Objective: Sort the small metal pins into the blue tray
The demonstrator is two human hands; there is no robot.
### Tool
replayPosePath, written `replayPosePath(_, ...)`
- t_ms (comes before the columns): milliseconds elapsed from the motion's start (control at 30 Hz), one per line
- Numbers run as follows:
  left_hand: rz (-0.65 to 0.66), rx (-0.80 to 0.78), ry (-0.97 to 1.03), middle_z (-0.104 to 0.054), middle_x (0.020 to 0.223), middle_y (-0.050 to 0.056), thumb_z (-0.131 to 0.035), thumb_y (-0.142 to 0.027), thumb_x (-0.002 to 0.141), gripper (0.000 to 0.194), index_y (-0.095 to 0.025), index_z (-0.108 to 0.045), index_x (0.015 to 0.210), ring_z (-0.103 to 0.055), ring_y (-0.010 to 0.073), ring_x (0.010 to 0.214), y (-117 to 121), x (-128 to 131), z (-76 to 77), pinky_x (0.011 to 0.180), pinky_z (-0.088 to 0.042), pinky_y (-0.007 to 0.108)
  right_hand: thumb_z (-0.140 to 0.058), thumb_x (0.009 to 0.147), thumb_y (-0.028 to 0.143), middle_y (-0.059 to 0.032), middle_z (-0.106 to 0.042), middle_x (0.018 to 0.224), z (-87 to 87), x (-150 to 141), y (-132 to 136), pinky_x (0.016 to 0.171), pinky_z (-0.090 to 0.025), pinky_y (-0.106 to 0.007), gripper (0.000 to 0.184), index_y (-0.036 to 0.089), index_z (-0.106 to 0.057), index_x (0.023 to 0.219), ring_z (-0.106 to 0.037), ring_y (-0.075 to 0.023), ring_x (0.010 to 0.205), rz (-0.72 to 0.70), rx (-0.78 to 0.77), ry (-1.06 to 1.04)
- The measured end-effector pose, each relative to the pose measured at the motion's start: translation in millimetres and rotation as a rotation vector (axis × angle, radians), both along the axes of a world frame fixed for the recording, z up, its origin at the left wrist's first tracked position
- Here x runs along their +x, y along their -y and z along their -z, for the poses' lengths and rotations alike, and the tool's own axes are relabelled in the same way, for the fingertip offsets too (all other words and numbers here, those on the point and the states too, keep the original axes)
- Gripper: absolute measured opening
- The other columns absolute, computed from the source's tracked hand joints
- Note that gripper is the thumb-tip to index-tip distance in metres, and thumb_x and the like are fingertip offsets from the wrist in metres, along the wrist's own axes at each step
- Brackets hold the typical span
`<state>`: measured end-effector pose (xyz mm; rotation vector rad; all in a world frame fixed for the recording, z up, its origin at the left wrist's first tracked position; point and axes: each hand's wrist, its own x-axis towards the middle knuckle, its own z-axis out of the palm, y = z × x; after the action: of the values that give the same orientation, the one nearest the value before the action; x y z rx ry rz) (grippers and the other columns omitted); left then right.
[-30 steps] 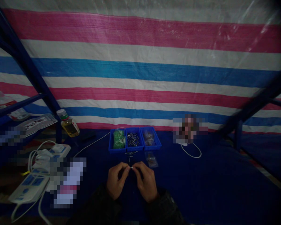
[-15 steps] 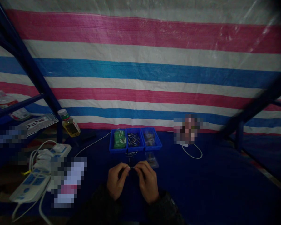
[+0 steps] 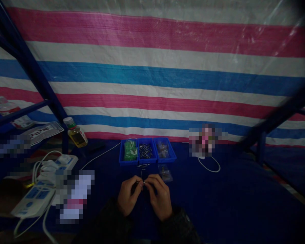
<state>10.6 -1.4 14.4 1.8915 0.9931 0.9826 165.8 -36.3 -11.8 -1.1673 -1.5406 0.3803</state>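
Observation:
My left hand [image 3: 130, 196] and my right hand [image 3: 159, 198] meet above the blue table, thumbs and forefingers pinched. Between the fingertips shows a bit of a small metal pin [image 3: 144, 183]; the fingers hide most of it. Just beyond them a thin pin [image 3: 141, 173] points away from me. Several loose dark metal pins [image 3: 143, 166] lie in front of three joined blue bins. The left bin [image 3: 121, 159] holds a green bag, the middle bin [image 3: 147, 160] a heap of metal pins, the right bin [image 3: 172, 158] clear plastic bags. A small clear bag [image 3: 165, 173] lies beside my right hand.
At left are a white power strip [image 3: 33, 203] with plugs and cables, and a bottle of yellow liquid [image 3: 77, 137]. A blurred-out object with a white cord [image 3: 209, 169] stands at right. Blue metal posts [image 3: 38, 78] frame a striped tarp [image 3: 152, 74].
My hands have drawn closer together, my left moving slightly right, so the pin between them shows less. The view has shifted slightly.

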Motion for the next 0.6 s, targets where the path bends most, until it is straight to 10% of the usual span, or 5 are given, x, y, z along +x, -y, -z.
replayPosePath(600,-0.04,0.047,-0.028,-0.068,0.075,0.003,-0.057,-0.03,0.098,0.023,-0.018,-0.068,0.082,-0.064,0.0169,0.071,2.1,0.4,-1.3,0.067,-0.046,0.025,-0.047,0.102,0.015,-0.0032,-0.064,0.086,3.0,4.5,0.7,0.073,-0.05,-0.028,0.022,0.021,-0.064,0.09,-0.065,-0.0169,0.078,0.02,-0.013,0.076)
